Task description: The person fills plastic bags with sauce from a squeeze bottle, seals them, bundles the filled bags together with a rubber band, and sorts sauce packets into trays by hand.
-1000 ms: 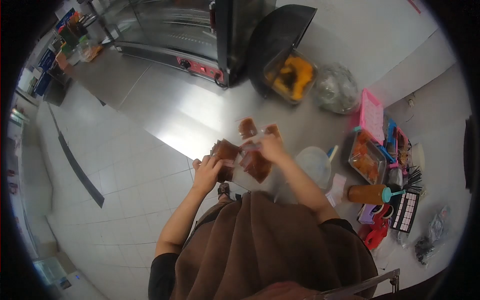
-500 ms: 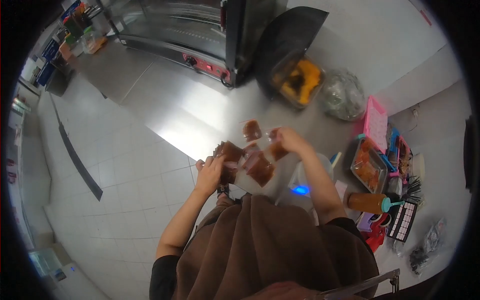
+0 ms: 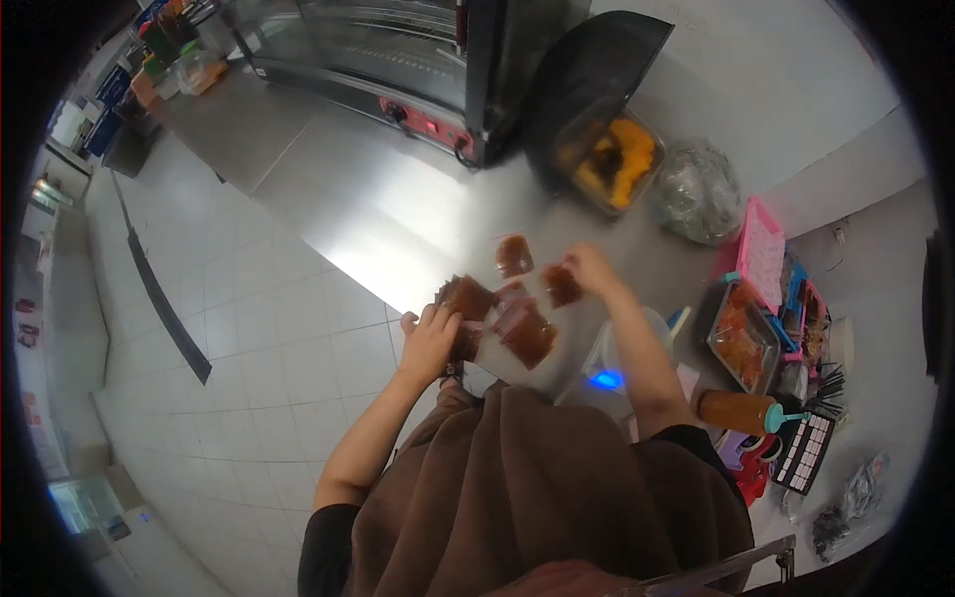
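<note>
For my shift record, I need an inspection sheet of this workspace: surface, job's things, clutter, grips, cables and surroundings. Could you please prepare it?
Surface: shiny metal counter.
Job's things: brown-filled packets, some overlapping.
Clutter: squeeze bottle, pink container, plastic bag, towards the right.
Grips: left grip at stacked packets; right grip pinching one packet by its edge.
Cables: dark loop near the red panel, perhaps a cord.
Surroundings: glass-fronted cabinet, tiled floor.

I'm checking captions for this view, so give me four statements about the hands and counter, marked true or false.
1. The right hand touches the edge of a brown packet. True.
2. The left hand is clear of every packet. False: it holds stacked packets.
3. A clear tub with yellow contents sits near a plastic bag. True.
4. The teal-topped bottle is beside the left hand. False: it is over on the person's right side.
</note>
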### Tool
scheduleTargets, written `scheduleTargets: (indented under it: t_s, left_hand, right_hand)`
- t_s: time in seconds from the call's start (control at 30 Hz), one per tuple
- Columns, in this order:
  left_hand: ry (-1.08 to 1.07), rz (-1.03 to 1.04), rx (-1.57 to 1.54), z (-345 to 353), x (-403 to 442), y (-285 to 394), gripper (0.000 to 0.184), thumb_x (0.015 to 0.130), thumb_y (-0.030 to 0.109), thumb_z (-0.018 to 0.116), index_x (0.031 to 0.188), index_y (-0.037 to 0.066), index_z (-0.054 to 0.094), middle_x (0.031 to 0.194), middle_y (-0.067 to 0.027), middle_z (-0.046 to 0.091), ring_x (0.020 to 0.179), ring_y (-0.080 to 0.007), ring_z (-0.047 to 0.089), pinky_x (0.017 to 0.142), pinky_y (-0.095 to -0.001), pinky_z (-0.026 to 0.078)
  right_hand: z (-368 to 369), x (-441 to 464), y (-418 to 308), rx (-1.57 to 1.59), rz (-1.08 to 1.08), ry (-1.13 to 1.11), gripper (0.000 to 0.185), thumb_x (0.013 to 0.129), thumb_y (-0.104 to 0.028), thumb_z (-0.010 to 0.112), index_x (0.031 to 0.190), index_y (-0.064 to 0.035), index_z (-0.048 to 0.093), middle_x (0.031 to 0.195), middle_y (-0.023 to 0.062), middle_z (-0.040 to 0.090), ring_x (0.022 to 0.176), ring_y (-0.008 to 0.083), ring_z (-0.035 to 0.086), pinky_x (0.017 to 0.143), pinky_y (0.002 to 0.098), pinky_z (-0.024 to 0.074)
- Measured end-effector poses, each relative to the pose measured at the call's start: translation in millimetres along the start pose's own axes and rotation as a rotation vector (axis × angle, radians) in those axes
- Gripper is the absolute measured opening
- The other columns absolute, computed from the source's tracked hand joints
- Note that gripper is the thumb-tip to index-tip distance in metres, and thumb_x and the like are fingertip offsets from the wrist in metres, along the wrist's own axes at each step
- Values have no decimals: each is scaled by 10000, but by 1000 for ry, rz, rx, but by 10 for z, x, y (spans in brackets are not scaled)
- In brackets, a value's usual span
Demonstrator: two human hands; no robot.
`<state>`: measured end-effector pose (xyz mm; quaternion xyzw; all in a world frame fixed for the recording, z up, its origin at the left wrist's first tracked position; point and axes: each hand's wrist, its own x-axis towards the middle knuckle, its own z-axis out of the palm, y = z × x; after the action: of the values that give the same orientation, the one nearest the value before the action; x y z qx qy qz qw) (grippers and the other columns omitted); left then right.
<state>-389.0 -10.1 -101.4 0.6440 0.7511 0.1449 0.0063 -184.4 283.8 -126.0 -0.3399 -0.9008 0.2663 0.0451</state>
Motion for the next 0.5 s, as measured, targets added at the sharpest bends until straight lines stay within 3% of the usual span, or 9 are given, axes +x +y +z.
scheduleTargets:
  t_s: [0.17, 0.27, 0.37, 0.43, 0.5]
  left_hand:
    - [59, 15, 8, 47, -8, -16, 333, 729, 35, 542, 1044, 144, 546, 1056, 6, 544, 1004, -186, 490, 849, -472, 283]
    - [68, 10, -1, 31, -9, -10, 328, 734, 32, 544, 1043, 140, 545, 1054, 6, 545, 999, -186, 492, 845, -473, 286]
    - [78, -1, -7, 55, -26, -6, 332, 735, 30, 548, 1049, 139, 544, 1054, 7, 544, 1002, -184, 493, 847, -471, 285]
    - [88, -2, -5, 64, -32, 0, 334, 733, 30, 548, 1050, 138, 543, 1049, 4, 544, 999, -186, 494, 848, -470, 283]
    - [88, -7, 0, 46, -41, 1, 337, 731, 28, 549, 1050, 137, 542, 1045, 1, 543, 997, -188, 494, 849, -468, 282]
  right_hand:
    - [-742, -584, -861, -40, 4, -524, 83, 726, -92, 623, 784, -44, 657, 796, 173, 624, 786, 343, 602, 713, 413, 468]
    - [-659, -765, -1157, -228, 4, -584, 79, 722, -69, 602, 771, -45, 659, 894, 149, 629, 878, 327, 597, 744, 405, 469]
    - [123, -682, -730, -20, -514, -354, 101, 740, -65, 587, 810, -41, 656, 1067, 116, 596, 1008, 299, 553, 811, 390, 455]
    - [870, -546, -370, 265, -446, -312, 107, 757, -75, 582, 834, -35, 645, 1140, 101, 553, 1064, 290, 512, 859, 388, 436]
    - [993, -516, -386, 269, -441, -243, 122, 772, -87, 577, 867, -33, 632, 1166, 93, 530, 1089, 286, 488, 894, 391, 419]
